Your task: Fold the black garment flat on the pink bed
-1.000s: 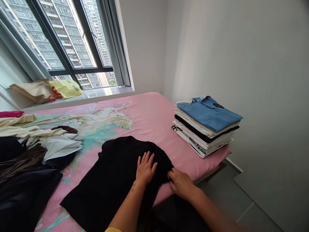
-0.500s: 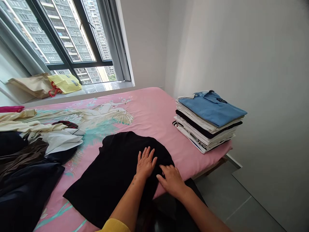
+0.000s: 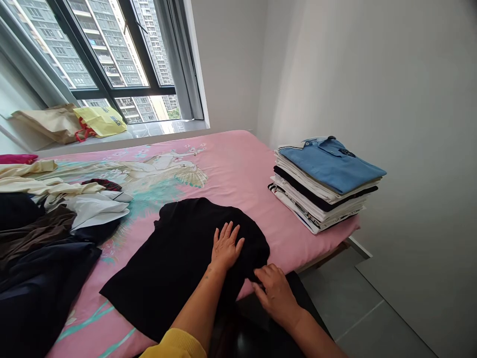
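A black T-shirt [image 3: 179, 253] is spread on the pink bedsheet, slightly rumpled toward its right side. My left hand [image 3: 225, 248] lies flat on the cloth with its fingers stretched out. At the shirt's right edge, close to the side of the bed, my right hand [image 3: 276, 291] has its fingers and thumb closed around the hem of a sleeve. The fingertips there are partly hidden by the dark cloth.
A stack of folded shirts [image 3: 324, 179], a blue polo on top, stands at the bed's right corner. Loose clothes [image 3: 48, 248] lie heaped on the left. Paper and yellow bags [image 3: 100, 122] rest on the windowsill. Tiled floor [image 3: 357, 303] lies beyond the bed.
My right hand has moved slightly right and toward me, with the sleeve edge at its fingertips. My left hand stays flat on the shirt. The view has shifted a little.
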Action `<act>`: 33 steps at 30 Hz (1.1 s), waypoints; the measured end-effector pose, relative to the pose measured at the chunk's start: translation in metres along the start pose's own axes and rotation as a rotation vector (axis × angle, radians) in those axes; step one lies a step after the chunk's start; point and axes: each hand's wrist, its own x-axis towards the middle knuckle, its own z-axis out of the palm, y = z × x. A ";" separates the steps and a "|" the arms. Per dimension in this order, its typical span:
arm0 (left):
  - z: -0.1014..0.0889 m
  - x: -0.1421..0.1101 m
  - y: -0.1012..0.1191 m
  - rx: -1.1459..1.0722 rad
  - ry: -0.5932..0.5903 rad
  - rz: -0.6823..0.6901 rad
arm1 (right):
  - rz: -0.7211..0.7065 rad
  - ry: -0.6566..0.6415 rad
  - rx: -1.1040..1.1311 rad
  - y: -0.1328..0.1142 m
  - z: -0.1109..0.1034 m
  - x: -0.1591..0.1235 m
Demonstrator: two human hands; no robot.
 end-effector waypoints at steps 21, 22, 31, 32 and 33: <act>0.001 0.000 -0.002 0.024 0.030 0.023 | 0.424 -0.249 0.224 0.013 -0.015 0.013; 0.001 0.000 -0.003 0.022 0.034 0.023 | 0.466 -0.224 0.264 0.017 -0.014 0.013; 0.004 0.000 -0.003 0.029 0.048 0.022 | 0.498 -0.184 0.211 0.029 -0.001 -0.010; 0.004 -0.001 -0.003 0.029 0.045 0.023 | 0.489 -0.185 0.197 0.029 0.000 -0.011; 0.003 -0.002 -0.002 0.028 0.043 0.022 | 0.480 -0.188 0.184 0.031 0.001 -0.011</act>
